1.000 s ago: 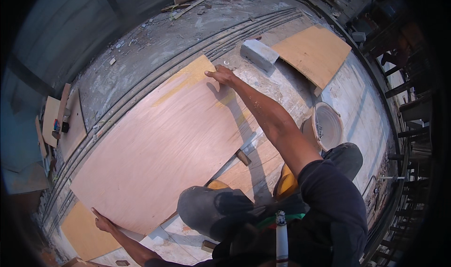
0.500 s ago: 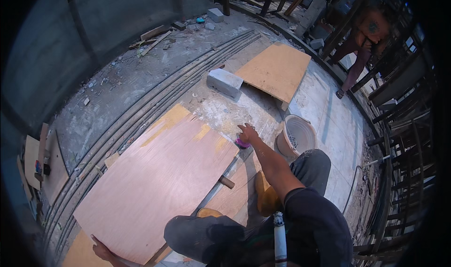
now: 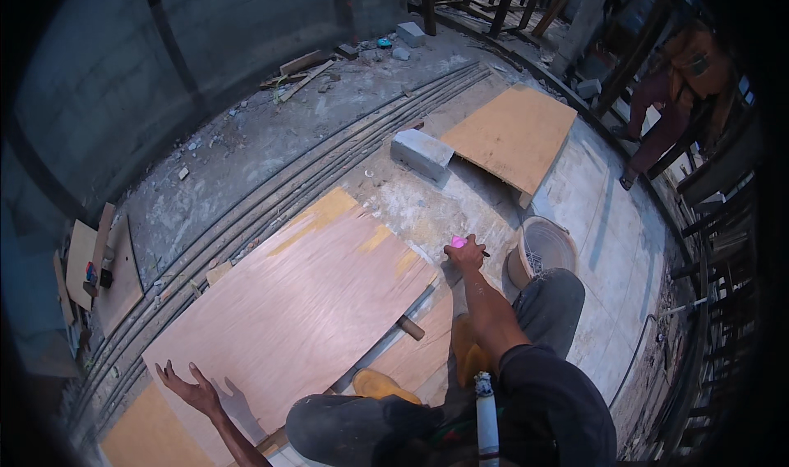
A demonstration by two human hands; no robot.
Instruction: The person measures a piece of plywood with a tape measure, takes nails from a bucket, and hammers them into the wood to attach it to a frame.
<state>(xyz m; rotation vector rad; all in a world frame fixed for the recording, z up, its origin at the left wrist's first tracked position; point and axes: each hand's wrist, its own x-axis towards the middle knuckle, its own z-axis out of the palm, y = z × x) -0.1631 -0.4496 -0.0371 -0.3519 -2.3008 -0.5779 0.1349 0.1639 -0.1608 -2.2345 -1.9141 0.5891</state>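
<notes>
A large pinkish plywood sheet (image 3: 304, 294) with yellowish patches along its far end lies in front of me. Over its near left corner my left hand (image 3: 193, 391) is raised, fingers spread and holding nothing; its shadow falls on the wood. My right hand (image 3: 467, 255) is just beyond the sheet's right corner, closed around a small bright pink object (image 3: 459, 242) whose kind I cannot make out. A thin dark tip pokes out on the hand's right side. The end of a round wooden piece (image 3: 410, 327) sticks out from under the sheet's right edge.
A bucket (image 3: 546, 249) with thin metal pieces, perhaps nails, stands by my right knee. Farther off are a concrete block (image 3: 422, 153) and a propped yellowish board (image 3: 514, 134). Long thin rods (image 3: 329, 159) run behind the sheet. Another person (image 3: 662, 113) is at the far right.
My left hand has lifted off the sheet's near corner, and its fingers have spread. My right hand has drawn slightly nearer with the pink object. The view has shifted, moving the scene rightward.
</notes>
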